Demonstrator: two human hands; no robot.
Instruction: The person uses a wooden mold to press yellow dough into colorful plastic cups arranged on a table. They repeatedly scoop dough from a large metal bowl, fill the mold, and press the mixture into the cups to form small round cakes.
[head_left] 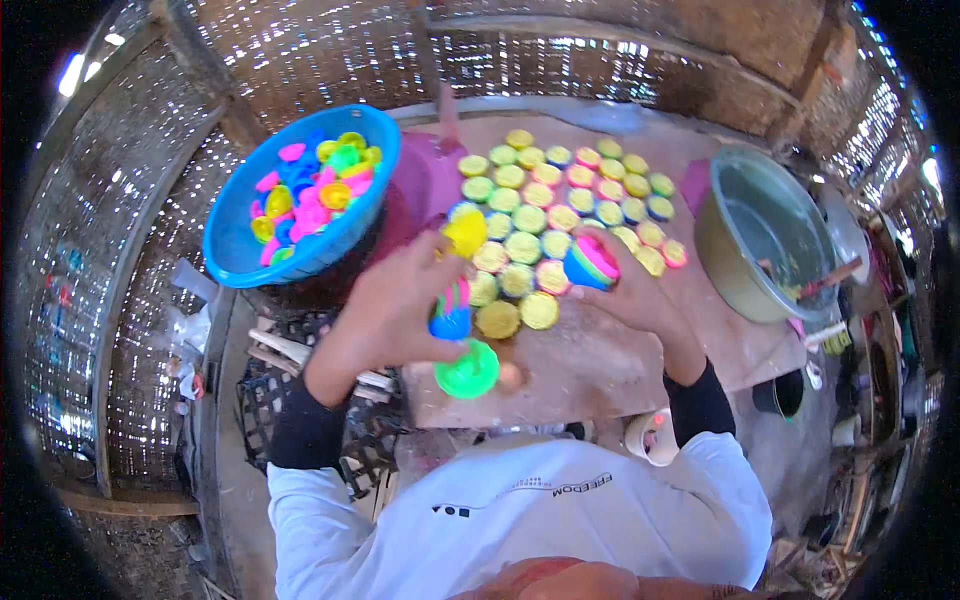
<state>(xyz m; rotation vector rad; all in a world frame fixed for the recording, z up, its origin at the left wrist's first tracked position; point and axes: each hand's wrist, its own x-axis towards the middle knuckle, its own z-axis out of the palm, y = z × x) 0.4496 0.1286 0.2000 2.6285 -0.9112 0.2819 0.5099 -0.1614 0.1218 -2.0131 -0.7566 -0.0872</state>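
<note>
"What do the hands have hold of?"

"The left hand (385, 305), just left of the filled cups (522, 247), is half curled, a pink-and-blue stack (451, 318) between thumb and fingers and a yellow cup (465, 232) at the fingertips. A green cup (467, 372) sits by the thumb; whether it is gripped, one cannot tell. The right hand (637, 285), over the near right side of the filled cups, is wrapped round a three-colour stack (592, 264)."

"How are such stacks best handled?"

"Lightly, it seems: a hard squeeze could jam nested cups, so a loose hold, with one fingertip easing each rim, should part them cleanly. Wrists kept high would spare the filled cups a smudge."

"And farther out?"

"The counter (590, 378) runs beneath the filled cups. Left of them stands a blue basin (216, 240) of loose cups (312, 200); right of them, an olive tub (742, 285) with a stick (830, 278)."

"Any writing?"

"Dark lettering (580, 487) on the person's white shirt (570, 535), nearside of the filled cups, with one legible word. No label can be read on the cups."
</note>
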